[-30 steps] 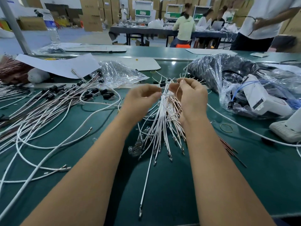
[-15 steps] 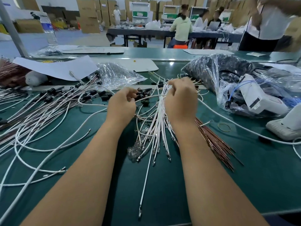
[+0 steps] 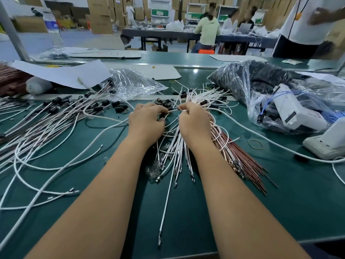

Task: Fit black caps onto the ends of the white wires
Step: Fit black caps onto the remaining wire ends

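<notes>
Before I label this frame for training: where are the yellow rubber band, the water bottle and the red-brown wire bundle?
yellow rubber band (image 3: pixel 255 144), head view, its ring.
water bottle (image 3: pixel 54 32), head view, its clear body.
red-brown wire bundle (image 3: pixel 240 156), head view, mid-length strands.

Bright, even light falls from overhead, throwing soft shadows under both forearms onto the green bench (image 3: pixel 298 202) and a pale glare on its far strip. The wide lens bows the edges, and the clear plastic bag (image 3: pixel 134 83) glints. People in the background are blurred.
</notes>
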